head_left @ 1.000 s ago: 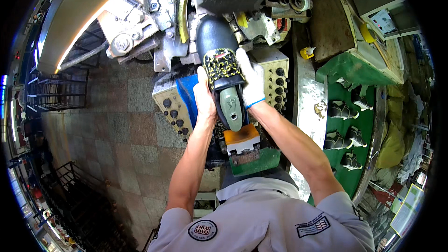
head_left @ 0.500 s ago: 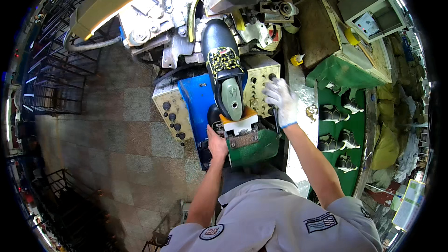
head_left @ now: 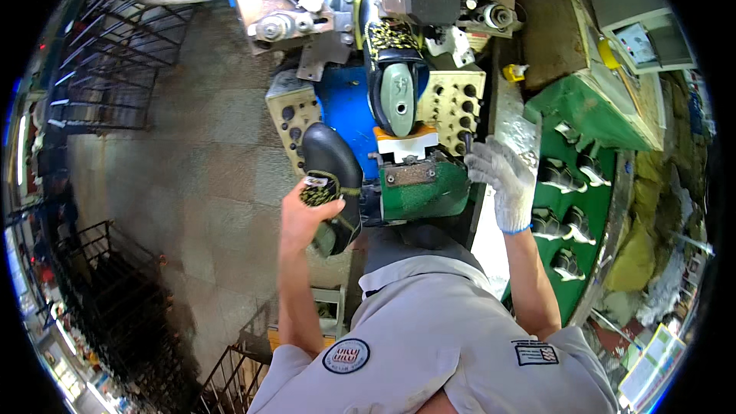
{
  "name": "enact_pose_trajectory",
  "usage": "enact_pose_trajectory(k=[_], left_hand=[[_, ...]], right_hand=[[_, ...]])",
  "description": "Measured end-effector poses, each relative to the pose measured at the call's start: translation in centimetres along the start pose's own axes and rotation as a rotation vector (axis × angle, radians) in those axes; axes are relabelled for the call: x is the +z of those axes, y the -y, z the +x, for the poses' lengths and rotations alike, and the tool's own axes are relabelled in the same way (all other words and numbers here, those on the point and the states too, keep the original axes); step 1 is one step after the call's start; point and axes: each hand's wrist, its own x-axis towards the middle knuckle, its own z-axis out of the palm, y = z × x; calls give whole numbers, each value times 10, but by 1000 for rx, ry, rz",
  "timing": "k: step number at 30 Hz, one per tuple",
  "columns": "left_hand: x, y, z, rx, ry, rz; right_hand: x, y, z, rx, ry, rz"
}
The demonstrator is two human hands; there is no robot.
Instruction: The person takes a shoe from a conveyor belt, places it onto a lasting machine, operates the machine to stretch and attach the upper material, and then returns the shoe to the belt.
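My bare left hand (head_left: 300, 215) grips a black shoe (head_left: 331, 153) with yellow-and-black laces, holding it toe up at the left of the machine. A grey-green last shows in its heel end. A second black shoe (head_left: 374, 11) is in the machine, its toe partly hidden by metal parts. Its grey-green last (head_left: 399, 96) sits above the orange-and-white support (head_left: 406, 143) on a green housing (head_left: 425, 192). My right hand (head_left: 502, 180), in a white glove, has its fingers stretched out beside a black lever (head_left: 468, 142). Nothing shows in its grasp.
Control panels with black knobs (head_left: 452, 103) flank a blue panel (head_left: 341, 103). On the right, several black-and-white shoes (head_left: 560, 176) lie on a green surface (head_left: 590, 203). Dark metal racks (head_left: 115, 69) stand at the left. A small yellow object (head_left: 514, 72) rests on the ledge.
My left hand has moved left and now holds a shoe. My right hand has shifted down and right. The shoe in the machine sits deeper under the metal parts.
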Motion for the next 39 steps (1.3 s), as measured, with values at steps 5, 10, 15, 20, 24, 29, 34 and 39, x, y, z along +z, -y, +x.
enact_pose_trajectory(k=[5, 10, 15, 20, 24, 29, 34, 39], left_hand=[[2, -64, -13, 327, 584, -399], [104, -63, -16, 179, 439, -418], [203, -37, -15, 239, 221, 34], [352, -63, -34, 42, 805, -266], [445, -33, -50, -105, 882, 56], [534, 34, -90, -5, 1125, 287], [618, 93, -134, -28, 1310, 439], [692, 157, -170, -154, 1501, 489]], right_hand=[[64, 29, -9, -218, 524, 170], [70, 41, -6, 210, 490, 783], [-42, 49, -40, -7, 87, 489], [-145, 45, -87, -77, -227, 106], [-202, 29, -127, -270, -352, 63], [-279, -26, -177, -266, -690, 88], [-358, -49, -237, -330, -818, 250], [-431, -73, -291, -316, -1023, 70]])
